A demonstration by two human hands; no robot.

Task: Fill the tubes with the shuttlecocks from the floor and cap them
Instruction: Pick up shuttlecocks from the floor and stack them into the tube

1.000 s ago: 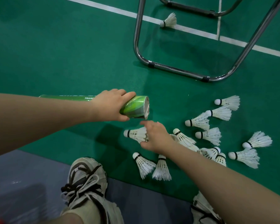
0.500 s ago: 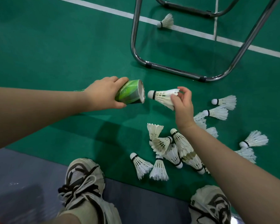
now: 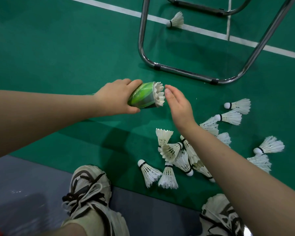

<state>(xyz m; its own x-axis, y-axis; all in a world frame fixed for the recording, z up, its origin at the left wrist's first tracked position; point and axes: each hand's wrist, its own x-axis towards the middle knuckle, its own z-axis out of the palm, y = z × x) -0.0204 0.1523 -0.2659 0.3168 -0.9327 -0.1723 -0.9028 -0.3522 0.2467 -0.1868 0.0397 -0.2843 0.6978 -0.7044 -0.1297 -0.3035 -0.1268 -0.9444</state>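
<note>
Green and glossy, the shuttlecock tube (image 3: pixel 141 96) is held nearly level above the court floor (image 3: pixel 58 48). The left hand (image 3: pixel 116 97) clasps it close to its open mouth, fingers over the top and thumb underneath. A shuttlecock (image 3: pixel 159 96) sits in that mouth, with only its white feather skirt sticking out.

Just right of the tube's mouth is the right hand (image 3: pixel 179 104), slack and holding nothing. Its fingertips are beside the feathers, though whether they touch is unclear.

Below and to the right of the tube, loose shuttlecocks (image 3: pixel 177 154) lie on the floor, some heaped together and others scattered further right. Beyond the tube stands a chrome tubular frame (image 3: pixel 182 71). Further off, a lone shuttlecock (image 3: pixel 176 20) lies on a white court line (image 3: pixel 109 7).

Nearer the person than the tube are two pale laced sneakers, the left sneaker (image 3: pixel 90 189) on a grey strip (image 3: pixel 32 181) and the right sneaker (image 3: pixel 221 217) at the frame's lower edge.
</note>
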